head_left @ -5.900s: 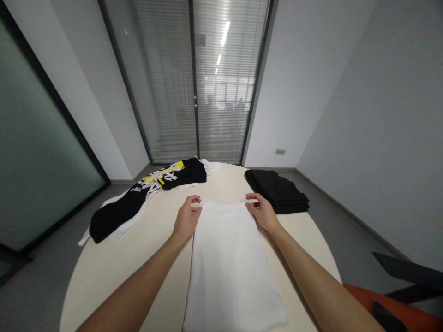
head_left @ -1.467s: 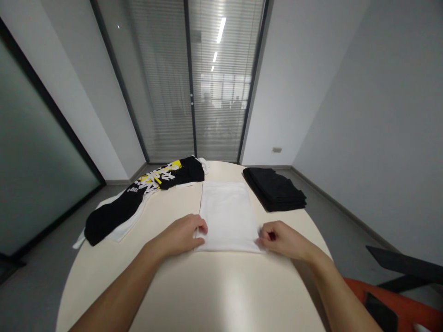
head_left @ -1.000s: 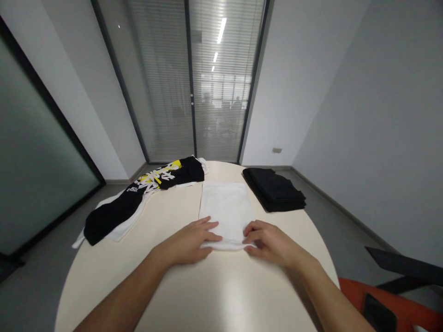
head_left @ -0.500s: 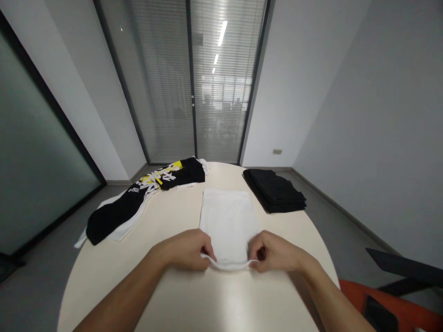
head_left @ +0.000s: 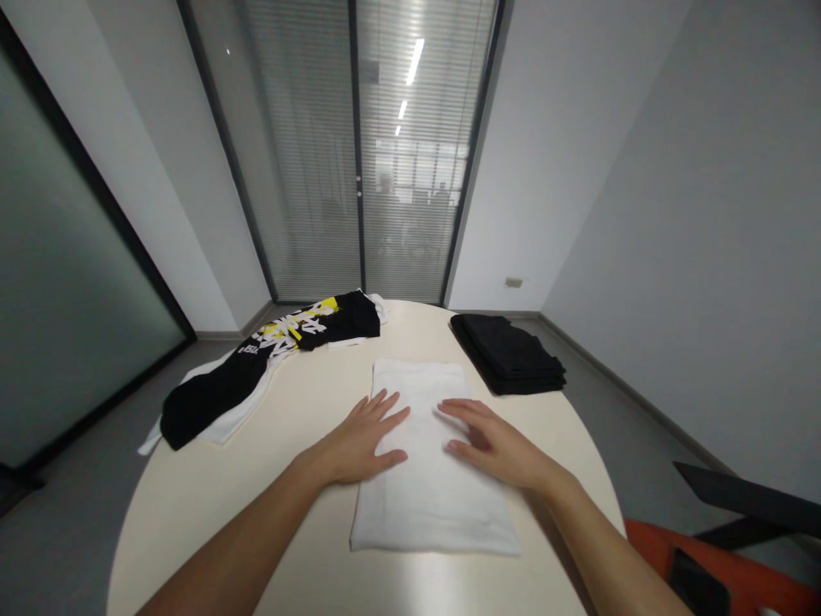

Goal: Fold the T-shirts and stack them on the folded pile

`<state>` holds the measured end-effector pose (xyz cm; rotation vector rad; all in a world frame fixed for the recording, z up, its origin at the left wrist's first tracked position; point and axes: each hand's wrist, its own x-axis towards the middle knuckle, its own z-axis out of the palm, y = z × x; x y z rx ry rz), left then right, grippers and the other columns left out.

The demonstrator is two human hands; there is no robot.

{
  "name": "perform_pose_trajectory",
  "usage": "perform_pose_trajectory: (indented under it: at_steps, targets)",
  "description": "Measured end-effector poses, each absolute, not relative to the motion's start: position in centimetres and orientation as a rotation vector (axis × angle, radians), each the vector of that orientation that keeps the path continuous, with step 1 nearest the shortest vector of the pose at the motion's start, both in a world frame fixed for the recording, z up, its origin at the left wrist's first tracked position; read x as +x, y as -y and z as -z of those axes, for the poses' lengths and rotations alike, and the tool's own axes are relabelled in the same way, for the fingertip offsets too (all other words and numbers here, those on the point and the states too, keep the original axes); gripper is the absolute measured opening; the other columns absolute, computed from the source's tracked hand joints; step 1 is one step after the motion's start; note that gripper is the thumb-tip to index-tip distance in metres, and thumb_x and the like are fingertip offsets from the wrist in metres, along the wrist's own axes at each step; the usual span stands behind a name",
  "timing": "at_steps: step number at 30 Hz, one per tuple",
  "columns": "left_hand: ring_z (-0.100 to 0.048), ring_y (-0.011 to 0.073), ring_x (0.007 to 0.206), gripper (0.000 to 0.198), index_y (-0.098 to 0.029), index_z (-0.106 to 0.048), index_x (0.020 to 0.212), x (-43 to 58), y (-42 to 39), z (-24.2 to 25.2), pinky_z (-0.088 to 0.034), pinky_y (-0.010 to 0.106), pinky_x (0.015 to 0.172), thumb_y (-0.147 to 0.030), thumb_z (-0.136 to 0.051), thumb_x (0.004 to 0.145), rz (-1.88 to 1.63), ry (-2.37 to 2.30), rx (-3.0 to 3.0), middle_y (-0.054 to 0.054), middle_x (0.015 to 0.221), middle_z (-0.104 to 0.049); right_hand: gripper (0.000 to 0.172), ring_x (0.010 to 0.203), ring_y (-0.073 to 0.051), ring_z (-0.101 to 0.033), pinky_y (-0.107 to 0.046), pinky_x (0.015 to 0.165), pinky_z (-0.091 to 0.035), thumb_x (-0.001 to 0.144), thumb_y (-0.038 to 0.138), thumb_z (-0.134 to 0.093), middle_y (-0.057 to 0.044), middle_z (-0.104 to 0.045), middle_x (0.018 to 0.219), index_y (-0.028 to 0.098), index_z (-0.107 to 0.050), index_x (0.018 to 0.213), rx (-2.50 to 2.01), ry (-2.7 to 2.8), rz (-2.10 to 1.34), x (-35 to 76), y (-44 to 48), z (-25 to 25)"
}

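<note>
A folded white garment lies flat on the round cream table in front of me. My left hand rests palm down on its left half, fingers spread. On the right half my right hand lies flat as well, fingers apart. Neither hand grips the cloth.
A stack of folded black garments sits at the table's far right. Unfolded black shirts with yellow and white print over white cloth sprawl across the far left edge. An orange chair stands at the lower right. Glass doors with blinds are behind.
Earlier I pinched the near edge of the white garment with both hands. It has since slid towards me, and both hands now lie flat and open on top.
</note>
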<state>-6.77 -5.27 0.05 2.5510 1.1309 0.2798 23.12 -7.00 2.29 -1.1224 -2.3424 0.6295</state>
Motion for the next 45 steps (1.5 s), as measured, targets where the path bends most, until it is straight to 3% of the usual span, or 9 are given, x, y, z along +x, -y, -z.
perform_pose_trajectory:
  at_steps: [6, 10, 13, 17, 22, 28, 37, 41, 45]
  targets:
    - [-0.025, 0.0275, 0.151, 0.054, -0.028, -0.045, 0.149, -6.6, 4.4, 0.7, -0.015, 0.051, 0.123, -0.053, -0.03, 0.104, -0.343, -1.256, 2.574, 0.006, 0.161, -0.035, 0.038, 0.092, -0.022, -0.064, -0.035, 0.084, -0.051, 0.094, 0.043, -0.057, -0.012, -0.07, 0.111, 0.018, -0.068, 0.121, -1.251, 2.301, -0.642, 22.5, 4.5, -1.5]
    - [-0.032, 0.0271, 0.147, 0.052, -0.026, -0.048, 0.147, -6.4, 3.5, 1.3, -0.021, 0.05, 0.121, -0.05, -0.037, 0.103, -0.413, -1.296, 2.595, 0.008, 0.158, -0.04, 0.037, 0.074, -0.018, -0.063, -0.03, 0.073, -0.048, 0.092, 0.042, -0.058, -0.007, -0.072, 0.089, 0.018, -0.07, 0.118, -1.433, 2.338, -0.58, 22.4, 0.8, -1.9]
    - [-0.036, 0.0262, 0.143, 0.049, -0.025, -0.053, 0.143, -6.4, 3.2, 1.8, -0.024, 0.047, 0.121, -0.048, -0.042, 0.101, -0.481, -1.289, 2.619, 0.008, 0.154, -0.045, 0.031, 0.068, -0.017, -0.062, -0.028, 0.066, -0.043, 0.093, 0.044, -0.055, -0.005, -0.071, 0.079, 0.021, -0.074, 0.101, -1.644, 2.326, -0.459, 22.3, -1.1, -1.9]
    - [-0.041, 0.0265, 0.138, 0.046, -0.023, -0.057, 0.138, -6.1, 3.1, 1.5, -0.028, 0.046, 0.119, -0.046, -0.044, 0.101, -0.512, -1.29, 2.609, 0.01, 0.148, -0.05, 0.032, 0.083, -0.02, -0.064, -0.029, 0.074, -0.045, 0.094, 0.044, -0.053, -0.008, -0.07, 0.089, 0.019, -0.07, 0.083, -1.682, 2.201, -0.086, 22.1, -1.6, -0.9]
    - [-0.051, 0.0274, 0.126, 0.039, -0.022, -0.064, 0.124, -4.3, 2.2, 0.5, -0.037, 0.046, 0.111, -0.047, -0.047, 0.098, -0.539, -1.394, 2.539, 0.011, 0.132, -0.06, 0.029, 0.111, -0.026, -0.06, -0.039, 0.099, -0.044, 0.097, 0.035, -0.05, -0.012, -0.068, 0.117, 0.018, -0.07, 0.11, -1.429, 2.189, 0.027, 21.9, -1.2, -0.5]
    - [-0.018, 0.0328, 0.152, 0.062, -0.026, -0.04, 0.152, -3.4, 0.6, 1.5, -0.017, 0.055, 0.121, -0.057, -0.042, 0.098, -0.425, -1.394, 2.546, 0.009, 0.164, -0.028, 0.047, 0.141, -0.03, -0.041, -0.052, 0.118, -0.027, 0.099, 0.046, -0.048, -0.009, -0.053, 0.149, 0.024, -0.058, 0.14, -1.264, 2.416, -0.237, 20.9, -1.3, 0.9]
    - [-0.021, 0.0304, 0.152, 0.059, -0.026, -0.04, 0.151, -5.8, -0.8, 2.9, -0.014, 0.056, 0.121, -0.056, -0.028, 0.102, -0.413, -1.685, 2.355, 0.009, 0.164, -0.027, 0.055, 0.15, -0.032, -0.027, -0.057, 0.119, -0.021, 0.1, 0.052, -0.042, -0.01, -0.037, 0.16, 0.026, -0.049, 0.148, -1.549, 2.253, -0.33, 21.6, -1.7, 2.6]
    - [-0.021, 0.0295, 0.152, 0.065, -0.02, -0.038, 0.152, -6.0, -1.0, 3.4, -0.014, 0.053, 0.121, -0.059, -0.031, 0.1, -0.447, -1.738, 2.328, 0.015, 0.163, -0.027, 0.05, 0.148, -0.032, -0.031, -0.054, 0.119, -0.024, 0.099, 0.047, -0.045, -0.013, -0.048, 0.151, 0.022, -0.056, 0.141, -1.669, 2.1, -0.227, 22.4, -2.4, 3.5]
    - [-0.025, 0.0295, 0.151, 0.06, -0.02, -0.043, 0.149, -6.4, -1.7, 3.3, -0.014, 0.054, 0.122, -0.055, -0.034, 0.1, -0.526, -1.675, 2.244, 0.012, 0.16, -0.035, 0.042, 0.137, -0.028, -0.046, -0.045, 0.117, -0.033, 0.099, 0.04, -0.044, -0.013, -0.062, 0.135, 0.017, -0.062, 0.13, -1.564, 2.044, -0.21, 22.7, -3.6, 4.0]
